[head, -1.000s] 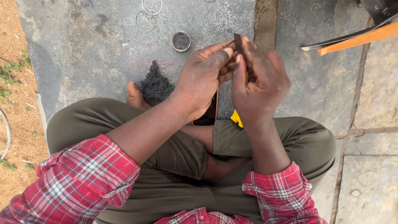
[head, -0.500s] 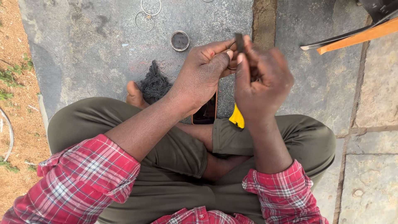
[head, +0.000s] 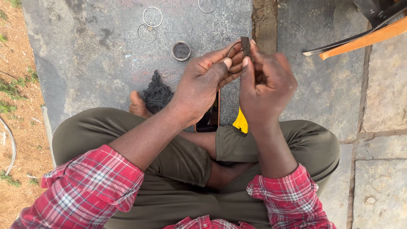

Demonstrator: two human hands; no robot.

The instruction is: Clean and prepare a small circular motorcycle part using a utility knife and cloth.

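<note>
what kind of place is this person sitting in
Probably an outdoor work spot on the ground: stone paving with dirt and weeds beside it, and wire rings and a small tin laid out on the slabs.

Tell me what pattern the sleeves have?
Red plaid with white and dark lines on the sleeves, seen in the head view.
</note>
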